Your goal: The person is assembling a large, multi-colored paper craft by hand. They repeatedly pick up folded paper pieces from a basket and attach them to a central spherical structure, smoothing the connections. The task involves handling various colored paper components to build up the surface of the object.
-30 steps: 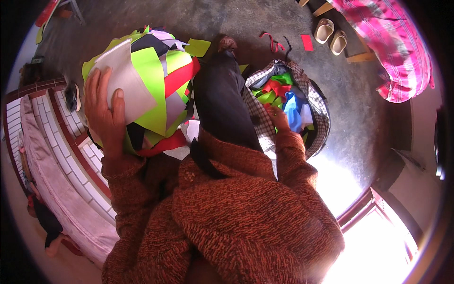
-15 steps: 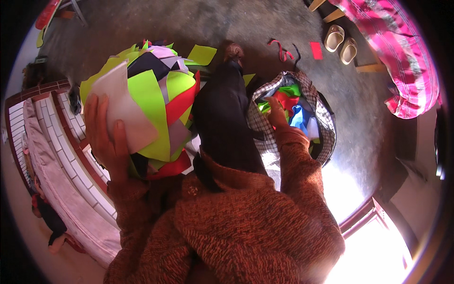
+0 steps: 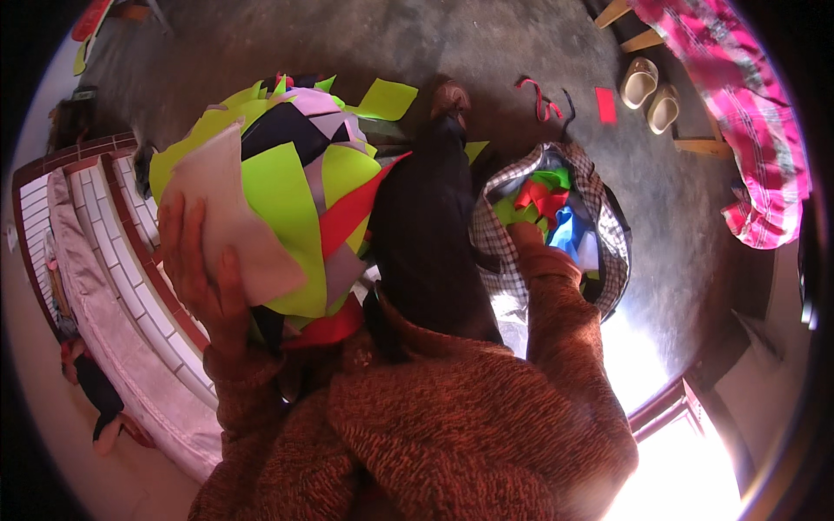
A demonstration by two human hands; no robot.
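Left hand (image 3: 206, 282) spread flat against bundle (image 3: 280, 195), left of bag (image 3: 498, 252); right hand (image 3: 526, 235) inside bag, grip hidden. Scraps (image 3: 547, 203) look light, floppy: pinch edges.

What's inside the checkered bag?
Green, red, blue and whitish cloth-like pieces show inside the checkered bag. The right hand is there too; its fingertips and whatever lies beneath are covered.

The grey floor (image 3: 495, 43) carries a checked bag (image 3: 499, 271), its mouth open, between two and three o'clock. Toward two o'clock sits a pair of pale clogs (image 3: 640, 82) and, just beside them, a flat red scrap (image 3: 605, 105). Near one o'clock lie a curled red strip (image 3: 539, 102) and a thin black cord (image 3: 569, 111).
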